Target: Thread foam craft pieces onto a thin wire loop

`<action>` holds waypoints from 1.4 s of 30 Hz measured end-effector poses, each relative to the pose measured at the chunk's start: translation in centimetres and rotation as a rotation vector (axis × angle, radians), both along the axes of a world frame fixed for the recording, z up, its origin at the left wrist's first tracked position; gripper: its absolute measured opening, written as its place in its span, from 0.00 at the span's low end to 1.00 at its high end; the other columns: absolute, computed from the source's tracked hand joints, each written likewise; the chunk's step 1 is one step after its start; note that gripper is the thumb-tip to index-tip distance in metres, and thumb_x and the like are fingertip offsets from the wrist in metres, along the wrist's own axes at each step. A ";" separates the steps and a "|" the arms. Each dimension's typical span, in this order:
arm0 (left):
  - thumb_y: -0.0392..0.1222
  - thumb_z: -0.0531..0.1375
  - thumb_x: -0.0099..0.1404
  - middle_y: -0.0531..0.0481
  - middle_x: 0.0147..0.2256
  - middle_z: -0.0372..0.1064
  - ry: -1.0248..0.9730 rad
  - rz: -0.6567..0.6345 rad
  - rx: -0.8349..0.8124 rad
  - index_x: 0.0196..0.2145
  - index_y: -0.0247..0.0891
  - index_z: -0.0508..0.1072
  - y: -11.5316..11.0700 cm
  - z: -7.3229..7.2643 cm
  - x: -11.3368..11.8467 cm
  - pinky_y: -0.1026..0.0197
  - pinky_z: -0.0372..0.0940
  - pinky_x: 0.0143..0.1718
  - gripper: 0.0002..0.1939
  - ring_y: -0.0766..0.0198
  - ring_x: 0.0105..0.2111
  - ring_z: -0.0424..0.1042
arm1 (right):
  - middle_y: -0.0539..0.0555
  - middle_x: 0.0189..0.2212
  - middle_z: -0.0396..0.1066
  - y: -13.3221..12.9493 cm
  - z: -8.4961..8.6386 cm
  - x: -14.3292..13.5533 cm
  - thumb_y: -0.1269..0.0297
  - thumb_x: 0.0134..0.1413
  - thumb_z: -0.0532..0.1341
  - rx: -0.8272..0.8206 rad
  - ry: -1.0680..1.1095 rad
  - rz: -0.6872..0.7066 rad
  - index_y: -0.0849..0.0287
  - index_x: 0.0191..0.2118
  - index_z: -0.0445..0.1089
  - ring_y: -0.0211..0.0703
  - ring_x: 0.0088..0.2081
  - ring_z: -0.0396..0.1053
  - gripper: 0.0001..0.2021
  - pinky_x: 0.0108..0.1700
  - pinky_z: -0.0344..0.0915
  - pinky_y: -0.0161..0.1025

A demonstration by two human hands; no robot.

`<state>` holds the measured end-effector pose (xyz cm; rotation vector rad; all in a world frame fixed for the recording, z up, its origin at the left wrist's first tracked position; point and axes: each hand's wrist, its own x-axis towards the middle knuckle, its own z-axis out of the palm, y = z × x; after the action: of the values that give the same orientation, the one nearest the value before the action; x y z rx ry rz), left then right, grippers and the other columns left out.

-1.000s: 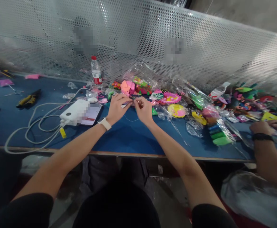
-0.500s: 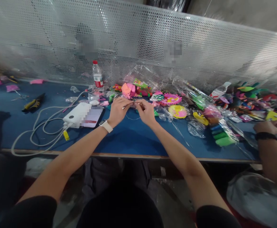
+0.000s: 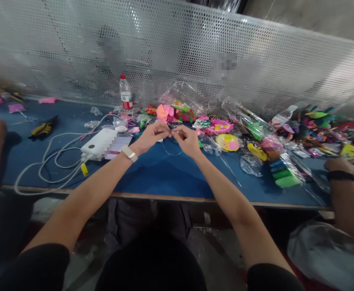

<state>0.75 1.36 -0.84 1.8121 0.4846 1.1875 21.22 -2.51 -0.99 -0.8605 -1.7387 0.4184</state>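
My left hand (image 3: 149, 136) and my right hand (image 3: 189, 140) meet fingertip to fingertip above the blue table, both closed in a pinch. A thin thread (image 3: 171, 154), possibly wire, droops in a loop below the fingers; its ends run up into them. Anything else small at the fingertips is too fine to make out. Just behind my hands lie pink and orange soft clay pieces (image 3: 165, 112) and a clear plastic bag (image 3: 181, 92). A yellow and pink disc (image 3: 227, 142) rests right of my right hand.
A white power bank (image 3: 96, 145) with looped cables lies on a phone (image 3: 121, 146) at left. Black-yellow pliers (image 3: 43, 128) and a red-capped bottle (image 3: 126, 95) stand farther off. Clay rolls (image 3: 286, 176) lie right. Co-workers' arms (image 3: 345, 186) flank me.
My left hand has shifted slightly left and its wrist lowered. More of the drooping thread shows between my hands. The co-worker's arm at the left edge has come further into view.
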 end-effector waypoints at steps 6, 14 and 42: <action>0.40 0.69 0.68 0.47 0.40 0.81 0.221 0.344 0.379 0.43 0.40 0.78 -1.1 0.1 0.3 0.54 0.70 0.46 0.07 0.58 0.40 0.79 | 0.45 0.21 0.61 0.2 -0.2 -0.5 0.42 0.68 0.64 -0.018 0.026 -0.081 0.54 0.37 0.75 0.38 0.24 0.56 0.20 0.31 0.54 0.41; 0.52 0.63 0.76 0.46 0.37 0.81 0.387 0.649 0.597 0.39 0.42 0.80 -1.6 -0.4 0.6 0.47 0.65 0.53 0.12 0.52 0.42 0.77 | 0.49 0.25 0.71 0.8 -0.9 -0.9 0.40 0.68 0.63 -0.076 0.046 -0.071 0.54 0.38 0.74 0.40 0.26 0.61 0.20 0.31 0.57 0.41; 0.44 0.61 0.77 0.46 0.45 0.82 0.450 0.632 0.660 0.45 0.45 0.82 -1.3 -0.1 0.3 0.45 0.62 0.56 0.08 0.50 0.46 0.76 | 0.50 0.29 0.72 1.8 -1.6 -0.6 0.44 0.67 0.64 -0.165 0.055 -0.007 0.54 0.38 0.74 0.40 0.29 0.65 0.17 0.32 0.61 0.40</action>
<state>1.03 0.04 -0.92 2.6348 1.0771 1.4647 20.60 -0.69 -2.56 -0.9634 -1.6665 0.5818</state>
